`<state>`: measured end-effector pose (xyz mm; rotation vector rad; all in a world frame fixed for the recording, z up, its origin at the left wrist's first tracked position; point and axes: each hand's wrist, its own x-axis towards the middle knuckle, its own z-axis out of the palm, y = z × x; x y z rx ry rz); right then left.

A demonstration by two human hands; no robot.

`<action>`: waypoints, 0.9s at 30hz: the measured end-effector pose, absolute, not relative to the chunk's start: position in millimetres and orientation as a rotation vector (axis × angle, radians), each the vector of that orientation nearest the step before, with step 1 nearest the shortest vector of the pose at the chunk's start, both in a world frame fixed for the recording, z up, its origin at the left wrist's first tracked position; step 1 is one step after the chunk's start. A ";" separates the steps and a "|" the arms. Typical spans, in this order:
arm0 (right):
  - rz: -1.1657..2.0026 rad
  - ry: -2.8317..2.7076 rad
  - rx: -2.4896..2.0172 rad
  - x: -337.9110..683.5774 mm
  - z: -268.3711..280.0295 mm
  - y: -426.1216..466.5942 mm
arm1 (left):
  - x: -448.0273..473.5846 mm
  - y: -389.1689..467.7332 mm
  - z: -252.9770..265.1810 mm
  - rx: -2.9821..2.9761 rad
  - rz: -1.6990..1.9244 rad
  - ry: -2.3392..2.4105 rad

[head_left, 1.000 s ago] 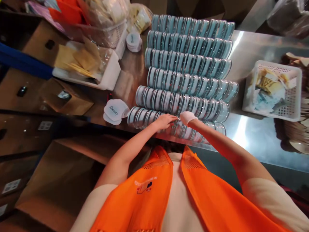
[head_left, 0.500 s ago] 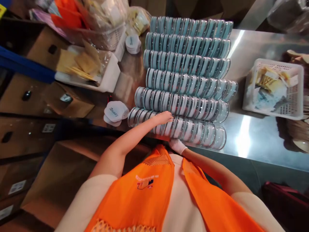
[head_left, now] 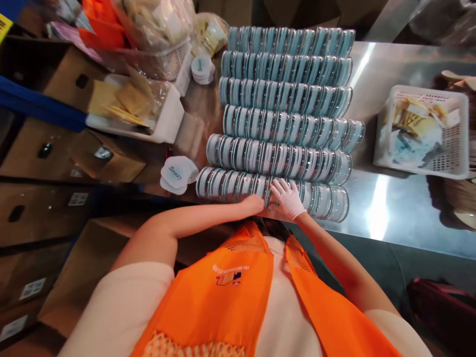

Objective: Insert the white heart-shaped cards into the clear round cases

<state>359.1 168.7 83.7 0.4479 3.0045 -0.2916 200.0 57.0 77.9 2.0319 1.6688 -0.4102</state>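
Observation:
Clear round glass jars lie on their sides, packed in several rows on a metal table. At the front row's near edge is my left hand, bare, with its fingers curled in and their tips hidden; whatever they hold, if anything, cannot be made out. My right hand, in a white glove, lies over the middle of that same row. Its fingers are apart and touch the jars. The two hands are close together, with a small gap between them. Flat white labelled pieces lie beyond the row's left end.
At the right stands a white perforated basket with packets. A white tray of brown pieces sits at the left, near another stack of white pieces. Cardboard boxes fill the left side. The metal table ends just before my body.
My right hand has risen from below the table edge onto the front row. My left hand has drawn back from on top of that row to its near edge.

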 end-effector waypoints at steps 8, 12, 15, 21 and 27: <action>-0.344 3.039 0.414 367.2 82.9 174.2 | 265.7 20.6 39.4 1.882 -0.560 1.775; -0.453 3.018 0.506 334.2 95.3 182.4 | 250.1 0.1 46.1 1.942 -0.386 1.722; -0.462 2.911 0.363 272.4 108.8 184.3 | 206.6 -20.8 65.7 2.022 -0.168 1.794; -0.415 2.515 0.166 168.0 125.8 188.9 | 91.5 -10.7 99.5 2.031 0.028 2.077; -0.375 2.392 0.301 159.6 130.7 180.8 | 45.2 22.9 105.1 2.056 -0.061 1.866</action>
